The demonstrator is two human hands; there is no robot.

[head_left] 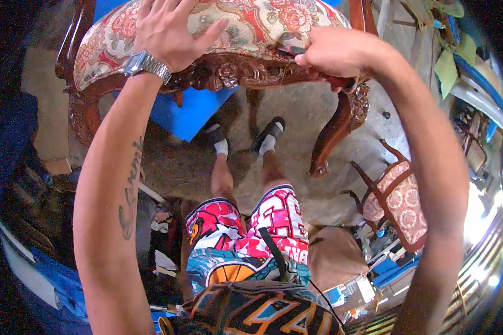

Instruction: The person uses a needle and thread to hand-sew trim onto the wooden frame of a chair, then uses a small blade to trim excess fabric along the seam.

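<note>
An upholstered chair seat (257, 28) with red floral fabric on cream sits in a carved, glossy brown wood frame (223, 78) at the top of the head view. My left hand (167, 36) lies on the fabric, fingers stretched out and thumb apart, with a silver watch on the wrist. At the seat’s right front edge, where fabric meets wood, my right hand (335, 56) is closed on a small dark tool (288, 49), whose exact type I cannot make out. Its tip touches the fabric edge, and my curled fingers are partly hidden beneath the hand.
A blue sheet (184, 117) lies under the seat between the curved legs. My sandaled feet stand on the grey floor (296, 206). A smaller upholstered chair (394, 209) lies tipped at the right. Boards and foam sheets (475, 78) crowd the right edge; dark clutter (159, 245) sits lower left.
</note>
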